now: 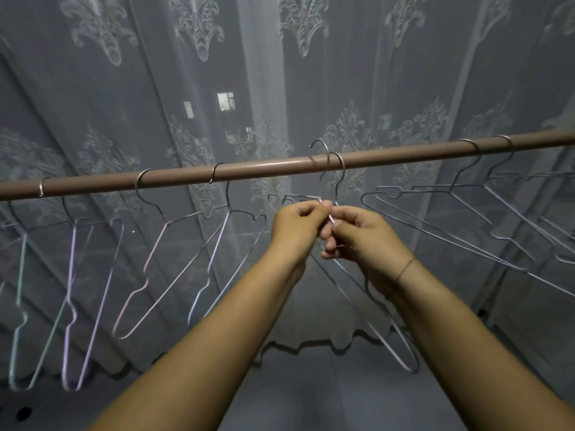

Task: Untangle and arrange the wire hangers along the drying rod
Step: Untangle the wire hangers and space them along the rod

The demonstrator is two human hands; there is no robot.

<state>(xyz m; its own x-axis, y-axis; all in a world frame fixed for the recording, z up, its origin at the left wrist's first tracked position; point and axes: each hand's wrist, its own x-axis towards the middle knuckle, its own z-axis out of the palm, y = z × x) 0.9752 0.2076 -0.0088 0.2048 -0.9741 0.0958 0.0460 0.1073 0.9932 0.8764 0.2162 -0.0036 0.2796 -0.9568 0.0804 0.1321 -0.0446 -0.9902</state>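
Step in hand: separating the two interlocked hangers (341,165) at mid-rod. The left hand (297,225) and right hand (361,241) each pinch a wire just below the drying rod (264,169), fingers (320,208) closed narrow. The next move probably calls for slipping one wire free, then spacing both hooks apart.

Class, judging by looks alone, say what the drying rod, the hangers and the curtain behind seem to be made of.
Drying rod: likely painted or coated metal, brown with a smooth sheen. Hangers: thin bent wire, apparently pastel plastic-coated, bare metal hooks. Curtain: sheer fabric, embroidered; lit windows show through.
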